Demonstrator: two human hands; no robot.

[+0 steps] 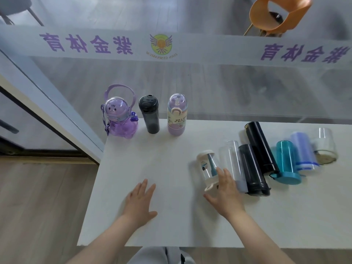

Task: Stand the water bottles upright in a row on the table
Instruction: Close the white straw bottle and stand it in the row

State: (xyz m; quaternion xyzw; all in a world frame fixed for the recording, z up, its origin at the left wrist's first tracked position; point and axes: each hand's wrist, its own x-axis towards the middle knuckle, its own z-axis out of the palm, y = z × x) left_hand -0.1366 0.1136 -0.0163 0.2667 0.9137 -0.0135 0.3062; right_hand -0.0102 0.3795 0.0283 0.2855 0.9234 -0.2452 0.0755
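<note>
Head view: right hand spread, fingers touching lying clear bottle; left hand flat.

left grip flat, right grip spread

Bright, even daylight, soft shadows, slight overall blur, wide-angle bending at edges.

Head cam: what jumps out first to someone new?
Three bottles already stand at the table's far left edge, led by the purple astronaut bottle. A cluster of bottles lies flat at right. The right hand reaches the nearest one, a clear bottle with white caps; the left hand rests flat.
</note>
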